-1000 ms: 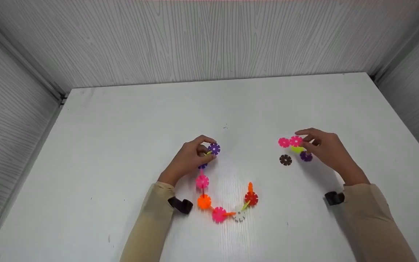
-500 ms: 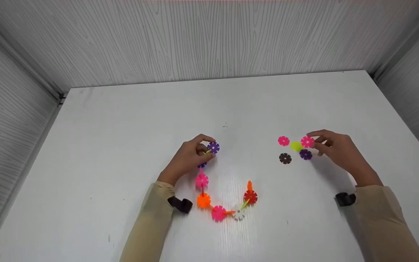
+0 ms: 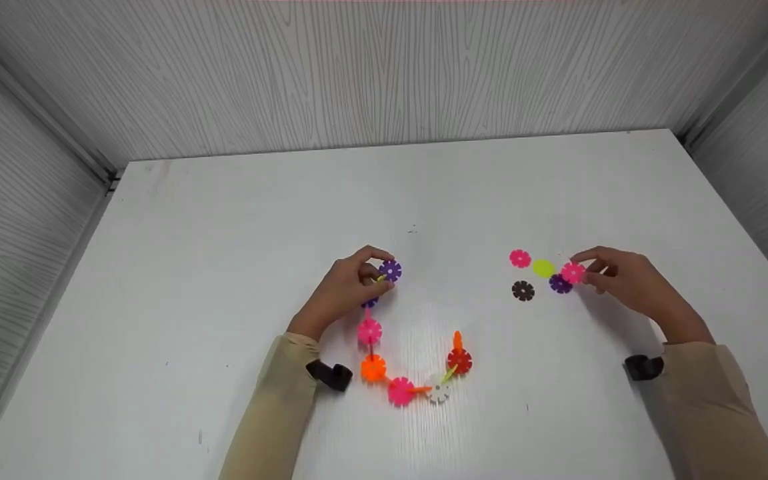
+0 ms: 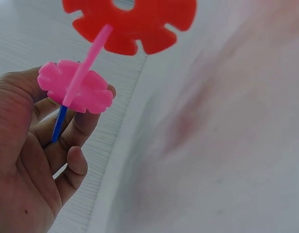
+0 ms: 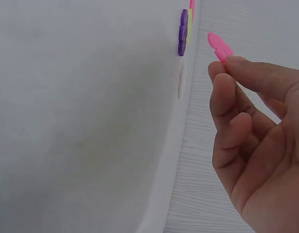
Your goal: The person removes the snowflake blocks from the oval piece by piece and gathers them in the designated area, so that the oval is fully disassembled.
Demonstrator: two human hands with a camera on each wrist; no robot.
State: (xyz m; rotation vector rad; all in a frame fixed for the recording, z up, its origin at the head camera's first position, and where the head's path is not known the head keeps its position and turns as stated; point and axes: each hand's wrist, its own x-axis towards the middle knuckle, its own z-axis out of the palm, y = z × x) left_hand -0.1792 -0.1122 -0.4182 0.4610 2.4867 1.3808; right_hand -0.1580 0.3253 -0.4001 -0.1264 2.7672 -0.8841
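My left hand (image 3: 349, 290) pinches a purple notched plastic disc (image 3: 390, 271) at the upper end of a chain of interlocked flower-shaped discs. The chain curves below in a U through pink, orange (image 3: 373, 368), pink, white (image 3: 438, 392) and red (image 3: 460, 361) pieces. In the left wrist view a pink disc (image 4: 74, 85) and a red disc (image 4: 135, 29) hang slotted together near that palm. Between thumb and forefinger, my right hand (image 3: 627, 279) pinches a pink disc (image 3: 573, 273), which partly overlaps a dark purple disc (image 3: 560, 285) in the head view.
Loose discs lie on the white table (image 3: 251, 267) left of my right hand: a pink one (image 3: 520, 259), a yellow one (image 3: 544, 268) and a dark brown one (image 3: 523, 291). Wood-grain panels (image 3: 384, 73) stand behind the table and at both sides.
My right hand has carried the pink disc to the right off the yellow one, then slightly down toward the purple disc. The left hand keeps its hold, nearly still.
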